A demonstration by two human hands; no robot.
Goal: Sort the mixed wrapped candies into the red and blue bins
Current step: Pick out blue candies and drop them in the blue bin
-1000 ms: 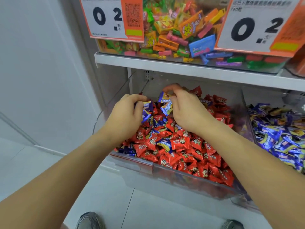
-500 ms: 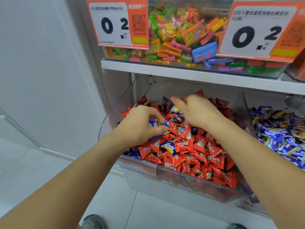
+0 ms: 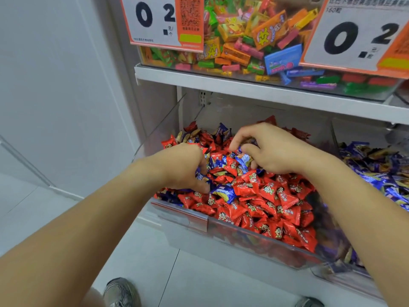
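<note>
Mostly red candies fill the clear red bin (image 3: 254, 242), the blue bin (image 3: 376, 173) just right. Right hand (image 3: 272, 149), nearer, pinches a blue-wrapped candy (image 3: 243, 159) beneath its fingertips; left hand (image 3: 183, 167) curls around blue wrappers.

Shop: price signs (image 3: 162, 21) above shelved clear bulk candy bins (image 3: 254, 244).

Both bare forearms reach forward and converge. The left hand (image 3: 183, 167) lies knuckles-up, fingers curled downward, thumb at its near edge. Just beside it, the right hand (image 3: 272, 149) arches, index finger and thumb bent inward.
</note>
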